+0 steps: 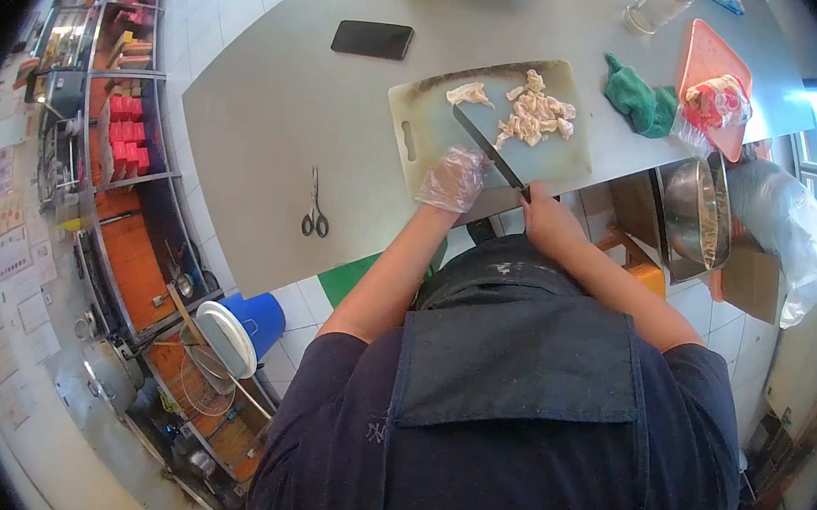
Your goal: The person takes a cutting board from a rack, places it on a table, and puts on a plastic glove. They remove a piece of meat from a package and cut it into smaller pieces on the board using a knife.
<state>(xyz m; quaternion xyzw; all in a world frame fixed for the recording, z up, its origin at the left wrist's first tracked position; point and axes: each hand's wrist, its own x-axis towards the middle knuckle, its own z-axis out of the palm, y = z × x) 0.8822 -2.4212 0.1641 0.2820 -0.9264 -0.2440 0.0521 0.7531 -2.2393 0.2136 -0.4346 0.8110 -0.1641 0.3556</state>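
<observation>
My right hand (554,225) is closed round the handle of a long dark-bladed knife (489,150), its blade slanting up and left across the cutting board (423,99). My left hand (455,179), in a clear plastic glove, rests at the board's near edge, left of the knife. Its fingers look curled in; whatever they may hold is hidden. On the right half of the board lies a pile of pale, cut meat-like pieces (537,112). One separate pale piece (469,94) sits near the knife tip.
Black-handled scissors (314,216) and a black phone (372,39) lie on the metal table (263,133). To the right are a green cloth (640,98), a pink tray (713,50) with a plastic-wrapped package, and a glass jar (659,6). A blue bucket (260,319) stands below left.
</observation>
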